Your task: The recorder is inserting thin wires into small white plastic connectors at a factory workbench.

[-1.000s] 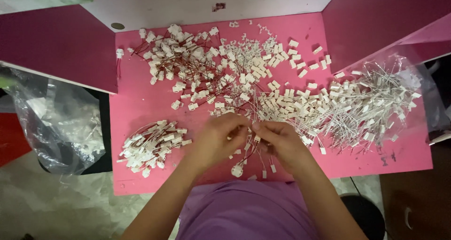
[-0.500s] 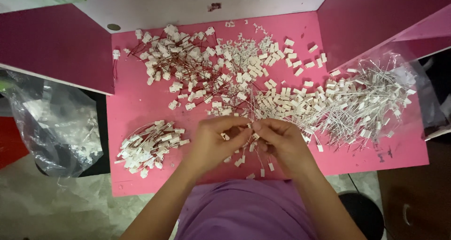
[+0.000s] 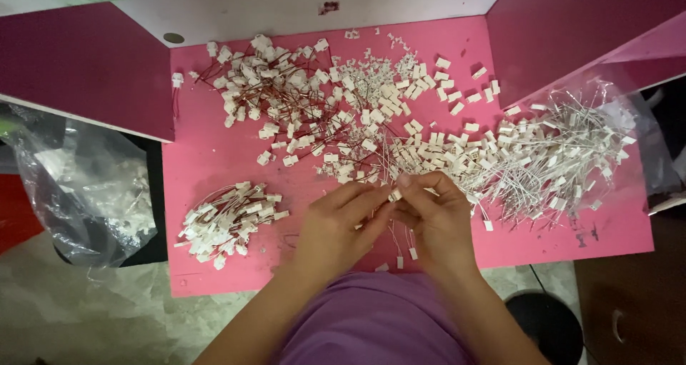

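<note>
1. The fingertips of both hands meet over the near middle of the pink table [image 3: 214, 158], pinched together on one small white plug [image 3: 395, 194] with thin wires hanging from it.
2. The left hand [image 3: 334, 229] has thumb and forefinger closed on the plug from the left; its other fingers curl under.
3. The right hand [image 3: 437, 218] closes on the same plug from the right, forefinger bent over the top (the exact grip underneath is hidden by the knuckles).
4. A few loose plugs [image 3: 407, 254] with wires lie on the table just below the hands.
5. Just beyond the fingers spreads a wide scatter of white plugs [image 3: 400, 108], with a red-wired tangle [image 3: 271, 86] at the far left.
6. To the right a mass of white-wired plugs [image 3: 557, 161] rests partly on a clear plastic bag [image 3: 629, 108].
7. To the left sits a separate small heap [image 3: 225, 218], well apart from the hands.
8. Off the table's left edge hangs another clear bag [image 3: 78, 186].
</note>
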